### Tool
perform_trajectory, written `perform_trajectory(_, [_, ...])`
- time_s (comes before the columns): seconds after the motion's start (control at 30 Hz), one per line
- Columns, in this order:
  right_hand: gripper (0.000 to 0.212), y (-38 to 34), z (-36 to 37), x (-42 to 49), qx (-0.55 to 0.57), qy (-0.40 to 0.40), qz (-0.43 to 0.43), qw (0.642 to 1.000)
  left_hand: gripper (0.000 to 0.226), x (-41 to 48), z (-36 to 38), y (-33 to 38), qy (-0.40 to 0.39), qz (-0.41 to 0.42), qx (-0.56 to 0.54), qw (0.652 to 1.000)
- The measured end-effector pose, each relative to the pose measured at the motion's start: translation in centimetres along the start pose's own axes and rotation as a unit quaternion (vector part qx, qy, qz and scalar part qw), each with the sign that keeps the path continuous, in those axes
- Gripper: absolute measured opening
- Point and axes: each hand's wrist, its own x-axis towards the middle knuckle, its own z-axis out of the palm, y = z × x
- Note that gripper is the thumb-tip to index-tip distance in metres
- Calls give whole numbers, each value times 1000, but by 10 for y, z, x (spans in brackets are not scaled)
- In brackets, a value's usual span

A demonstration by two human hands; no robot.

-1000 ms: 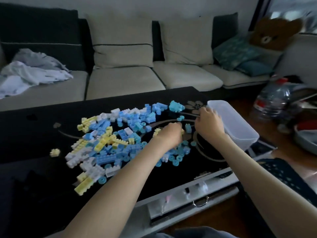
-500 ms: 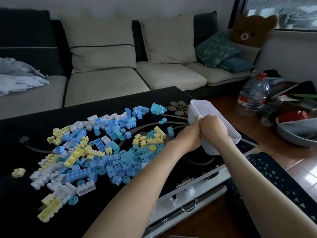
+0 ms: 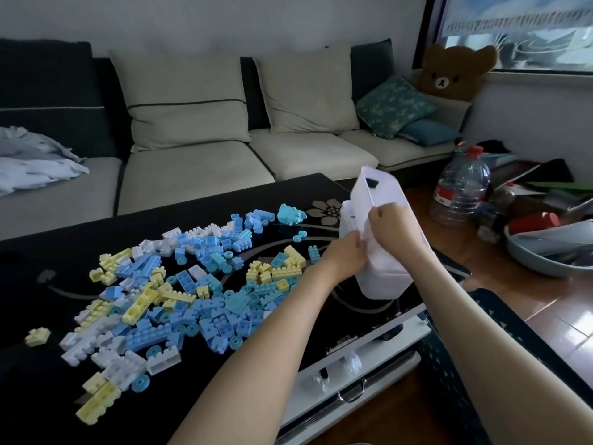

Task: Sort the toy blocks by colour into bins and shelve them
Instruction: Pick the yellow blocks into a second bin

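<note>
Daylight from a window is falling across a cream and dark grey cushioned sofa (image 3: 192, 168) behind a glossy black surface with a pale flower pattern (image 3: 48, 252).

Seen from the head view, a white translucent rectangular plastic bin (image 3: 391, 200) is hanging tilted above the right end of that surface, with a handle slot showing at its upper end. The left hand (image 3: 345, 255) is curling round the bin's lower near edge. The right hand (image 3: 385, 223) is pinching its wall just above, so both hands are clamping the plastic close together. A second pale shell seems to be peeking out on the bin's left side, so two nested bins may be coming apart, though I cannot tell for sure.

Left of the bin, a loose heap of blue, yellow and white plastic toy blocks (image 3: 192, 284) is lying unsorted. Right of the bin, a clear water bottle with a red cap (image 3: 459, 191) and a grey basin (image 3: 545, 252) are standing on the wooden floor.

The bin is looking light, thin-walled and slightly flexible, with smooth sides likely to slip. Taking hold at the rim or the handle slot is looking safest, since squeezing mid-wall may bow it. The blocks are looking hard, light and quick to scatter, so they are probably best gathered in small handfuls.
</note>
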Motion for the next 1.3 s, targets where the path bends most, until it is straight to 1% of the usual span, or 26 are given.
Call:
perform_trajectory(0.03, [32,-6,-5,-3,-41,2,-37,998,39,-3,-1,0,-4,0,16,1000])
perform_trajectory(0.07, [23,-11,-8,-4,-76,41,-43,995,40,-6,-4,0,-4,4,28,1000])
perform_trajectory(0.1, [11,-26,-17,-14,-94,44,-29,994,40,-10,-7,0,10,14,35,999])
perform_trajectory(0.13, [13,-35,-21,-18,-154,64,-74,983,37,-16,-11,1,36,30,17,999])
perform_trajectory(0.17, [21,-42,-23,-19,-192,55,-85,976,33,-25,-15,2,73,50,-23,996])
perform_trajectory(0.2, [25,-50,-19,-20,-198,54,-109,973,28,-34,-21,0,124,72,-59,988])
perform_trajectory(0.23, [28,-60,-16,-26,-193,21,-129,972,22,-44,-28,-1,173,85,-88,977])
perform_trajectory(0.3, [28,-86,-9,-37,-109,22,-141,984,28,-63,-41,-11,224,79,-117,964])
perform_trajectory(0.37, [23,-110,5,-48,-51,-16,-150,987,41,-84,-58,-27,255,42,-130,957])
perform_trajectory(0.4, [24,-122,9,-58,-10,-95,-138,986,43,-95,-67,-35,268,17,-143,953])
perform_trajectory(0.47, [28,-144,19,-78,32,-157,-203,966,44,-117,-87,-49,291,-27,-178,939])
perform_trajectory(0.5, [29,-164,24,-91,99,-130,-246,955,45,-131,-98,-60,304,-40,-202,930])
perform_trajectory(0.53, [33,-174,38,-93,163,-106,-225,955,45,-142,-105,-69,312,-49,-227,921])
perform_trajectory(0.57, [35,-185,48,-101,190,-136,-204,951,44,-152,-112,-78,322,-59,-245,913])
perform_trajectory(0.63, [34,-203,59,-120,194,-172,-244,935,44,-179,-122,-93,348,-75,-281,891])
perform_trajectory(0.7, [34,-221,68,-141,218,-230,-278,907,46,-208,-131,-108,374,-94,-320,866])
perform_trajectory(0.8, [46,-243,76,-172,240,-346,-301,856,63,-232,-141,-141,387,-123,-346,846])
perform_trajectory(0.87, [51,-259,81,-193,228,-393,-310,835,69,-243,-149,-182,400,-139,-363,830])
perform_trajectory(0.9, [51,-262,82,-198,227,-402,-311,831,66,-250,-152,-184,395,-136,-362,834])
perform_trajectory(0.93, [50,-267,86,-203,224,-408,-323,824,56,-266,-154,-176,408,-130,-363,828])
perform_trajectory(1.0, [53,-281,93,-221,209,-435,-351,802,29,-301,-157,-164,459,-149,-352,802])
perform_trajectory(1.03, [50,-282,96,-225,206,-444,-364,792,22,-314,-156,-163,475,-151,-351,793])
perform_trajectory(1.1, [39,-283,104,-234,211,-464,-389,767,20,-334,-158,-177,496,-157,-368,771])
perform_trajectory(1.17, [41,-281,114,-241,149,-459,-433,761,19,-348,-158,-190,511,-185,-393,742])
perform_trajectory(1.23, [41,-280,128,-249,58,-413,-479,772,14,-360,-158,-202,516,-218,-399,726])
perform_trajectory(1.3, [33,-279,146,-260,10,-369,-525,767,12,-367,-158,-215,505,-247,-395,727])
